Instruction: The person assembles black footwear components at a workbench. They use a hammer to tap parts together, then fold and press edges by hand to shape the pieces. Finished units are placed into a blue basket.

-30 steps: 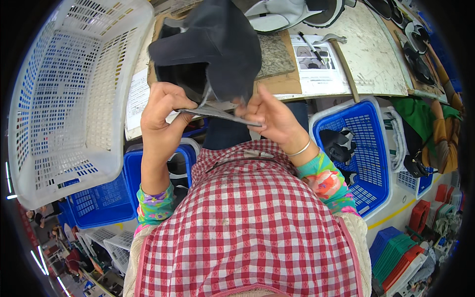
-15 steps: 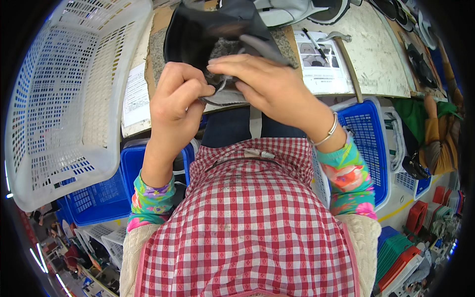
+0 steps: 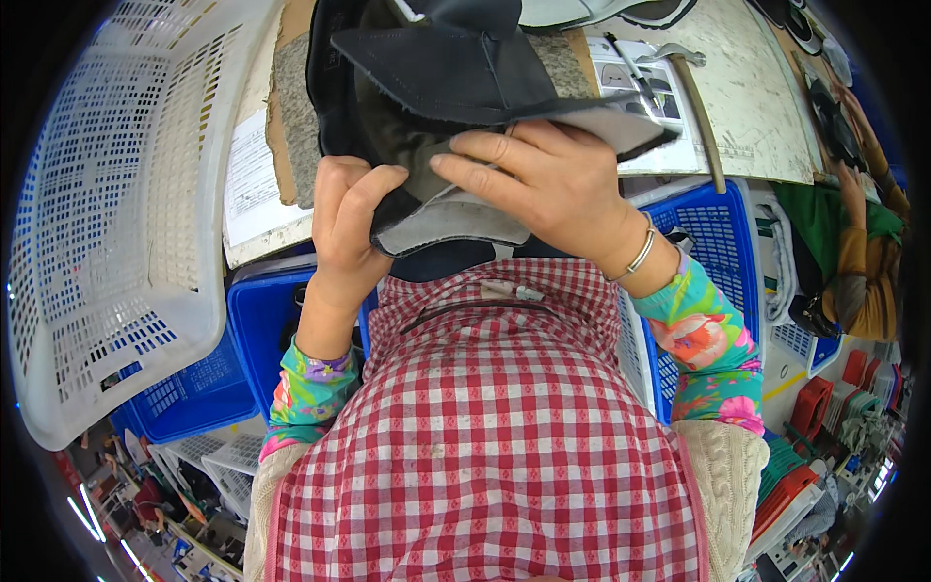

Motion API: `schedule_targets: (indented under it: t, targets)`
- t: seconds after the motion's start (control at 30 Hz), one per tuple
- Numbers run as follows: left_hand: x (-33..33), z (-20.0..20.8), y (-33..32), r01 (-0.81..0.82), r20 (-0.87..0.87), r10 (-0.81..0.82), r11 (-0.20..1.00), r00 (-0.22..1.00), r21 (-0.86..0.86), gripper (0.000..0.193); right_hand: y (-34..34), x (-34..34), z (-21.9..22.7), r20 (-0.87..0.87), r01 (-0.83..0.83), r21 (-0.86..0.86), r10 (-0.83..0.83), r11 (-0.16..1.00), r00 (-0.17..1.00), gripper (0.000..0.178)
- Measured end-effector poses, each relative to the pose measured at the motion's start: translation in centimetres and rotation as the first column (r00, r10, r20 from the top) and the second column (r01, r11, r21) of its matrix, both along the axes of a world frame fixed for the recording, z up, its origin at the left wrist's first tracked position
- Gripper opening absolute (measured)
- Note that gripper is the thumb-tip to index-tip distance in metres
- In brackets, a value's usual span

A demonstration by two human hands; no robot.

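Observation:
A black leather boot upper (image 3: 441, 73) with pale grey lining (image 3: 451, 221) hangs over the near edge of the bench, its panels spread apart. My left hand (image 3: 341, 218) pinches its left edge, the fingers curled and the thumb partly hidden. At the right side of the upper, my right hand (image 3: 562, 189) grips a flap. Two of its fingers reach across the inner lining, while others go behind the raised panel and are hidden. Under the upper lies a grey speckled slab (image 3: 296, 126) on the bench.
A hammer (image 3: 696, 121) and a pen (image 3: 630, 68) lie on a printed sheet at the right. White shoe soles (image 3: 582, 10) are at the back. A tall white crate (image 3: 126, 223) stands left, with blue baskets (image 3: 713, 242) below the bench. A co-worker's arm (image 3: 853, 242) shows far right.
The upper has opened out and turned, showing more grey lining. My left hand has moved slightly down, and my right hand has shifted under the raised flap.

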State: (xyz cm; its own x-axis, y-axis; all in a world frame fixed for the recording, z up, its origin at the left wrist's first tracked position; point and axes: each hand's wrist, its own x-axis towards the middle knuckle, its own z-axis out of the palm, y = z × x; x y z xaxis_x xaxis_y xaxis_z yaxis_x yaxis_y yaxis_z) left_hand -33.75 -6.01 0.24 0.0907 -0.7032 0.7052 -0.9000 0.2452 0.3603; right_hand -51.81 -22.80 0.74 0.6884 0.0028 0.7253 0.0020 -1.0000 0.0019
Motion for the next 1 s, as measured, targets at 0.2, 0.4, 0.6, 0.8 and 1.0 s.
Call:
schedule_targets:
  t: [0.2,0.4,0.6,0.8,1.0]
  targets:
    - [-0.5,0.1,-0.7,0.118,0.021,-0.118,0.993,0.993,0.0,0.055,0.8,2.1,0.2,0.109,0.012,0.021,-0.014,1.0,0.994,0.018]
    - [0.4,1.0,-0.3,0.01,0.063,-0.013,0.999,0.998,0.046,0.047,-0.3,3.8,0.1,0.091,-0.071,-0.014,0.072,0.997,0.993,0.012]
    - [0.6,1.2,0.9,0.031,0.023,-0.029,0.995,0.999,-0.092,0.03,-1.3,1.3,0.7,0.035,-0.159,0.116,0.156,0.981,0.987,0.028]
    - [0.0,1.3,1.3,0.041,0.093,-0.031,0.994,0.995,-0.099,0.027,-0.7,-0.5,1.9,0.031,-0.115,-0.042,0.116,0.992,0.993,0.024]
    - [-0.2,2.2,1.3,0.047,0.2,-0.027,0.994,0.979,-0.094,0.028,-0.9,-1.2,3.2,0.019,-0.088,-0.127,0.091,0.988,0.996,0.022]
